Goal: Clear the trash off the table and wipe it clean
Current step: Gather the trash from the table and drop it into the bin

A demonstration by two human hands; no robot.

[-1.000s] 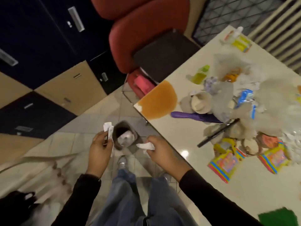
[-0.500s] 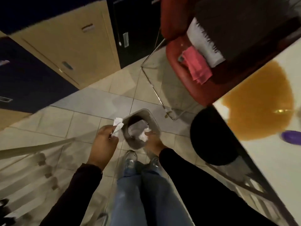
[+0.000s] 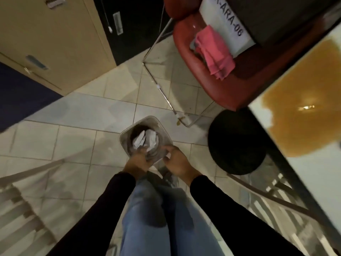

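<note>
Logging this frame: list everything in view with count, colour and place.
trash bin: one, grey, on the floor ahead of the feet
crumpled paper: at least two pieces, white, inside the bin
chair: one, red, beside the table
cloth: one, pink, on the chair seat
box: one, dark with white label, on the chair
table: one, white, right edge
spill: one, brown, on the table's corner
round object: one, black, low beside the table
cabinets: several, beige, dark blue and black, top left
legs: two, blue jeans, bottom centre
left hand: one, black sleeve, over the bin, fingertips at the paper; grip unclear
right hand: one, black sleeve, over the bin's near rim; grip unclear
</note>
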